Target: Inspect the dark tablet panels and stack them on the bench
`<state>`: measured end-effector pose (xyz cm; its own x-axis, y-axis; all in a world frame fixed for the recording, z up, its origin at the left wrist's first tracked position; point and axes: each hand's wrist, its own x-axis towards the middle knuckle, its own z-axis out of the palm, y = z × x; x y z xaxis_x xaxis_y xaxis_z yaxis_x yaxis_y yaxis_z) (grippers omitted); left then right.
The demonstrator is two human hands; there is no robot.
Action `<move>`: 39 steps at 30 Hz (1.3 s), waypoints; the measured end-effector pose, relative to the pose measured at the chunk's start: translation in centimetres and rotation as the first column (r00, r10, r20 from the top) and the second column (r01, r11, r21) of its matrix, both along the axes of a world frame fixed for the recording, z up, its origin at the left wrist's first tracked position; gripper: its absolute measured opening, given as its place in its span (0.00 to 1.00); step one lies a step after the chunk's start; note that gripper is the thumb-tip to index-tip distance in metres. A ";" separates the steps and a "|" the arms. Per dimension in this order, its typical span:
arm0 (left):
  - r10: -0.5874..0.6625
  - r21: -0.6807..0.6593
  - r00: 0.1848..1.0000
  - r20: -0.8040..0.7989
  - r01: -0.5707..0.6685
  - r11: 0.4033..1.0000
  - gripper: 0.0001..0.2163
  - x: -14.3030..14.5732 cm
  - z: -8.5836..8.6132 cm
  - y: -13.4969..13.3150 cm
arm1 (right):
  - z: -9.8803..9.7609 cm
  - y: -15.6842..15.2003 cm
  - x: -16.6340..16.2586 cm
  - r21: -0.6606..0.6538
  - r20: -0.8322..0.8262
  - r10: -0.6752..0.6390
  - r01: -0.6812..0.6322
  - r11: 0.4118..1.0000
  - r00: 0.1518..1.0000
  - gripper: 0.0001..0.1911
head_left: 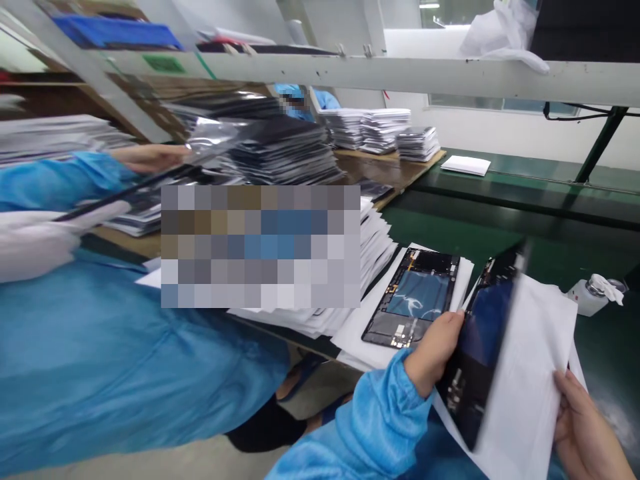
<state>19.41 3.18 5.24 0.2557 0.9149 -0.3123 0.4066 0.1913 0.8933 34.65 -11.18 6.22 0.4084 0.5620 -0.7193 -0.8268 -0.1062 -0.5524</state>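
My left hand grips the edge of a dark tablet panel, tilted up on its side with its inner parts showing. Against its right side stands a white paper sheet, pinched at its right edge by my right hand. Left of the panel, a second opened tablet panel lies on white paper, its blue middle and small circuit parts facing up.
A co-worker in a blue smock at left holds a dark sheet-like piece. Paper stacks and a pile of dark panels line the bench. A small bottle stands at right; a shelf beam crosses above.
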 end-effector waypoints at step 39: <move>-0.303 0.134 0.898 -0.318 0.359 0.924 0.20 2.9 2.2 0.6 | -3.5 2.1 9.4 -0.526 0.711 0.534 -0.157 0.836 0.457 0.24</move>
<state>22.32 3.75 7.39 0.4792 0.8407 -0.2521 0.6602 -0.1559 0.7348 44.08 -9.06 2.72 0.7282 0.5947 -0.3406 0.1221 -0.6016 -0.7894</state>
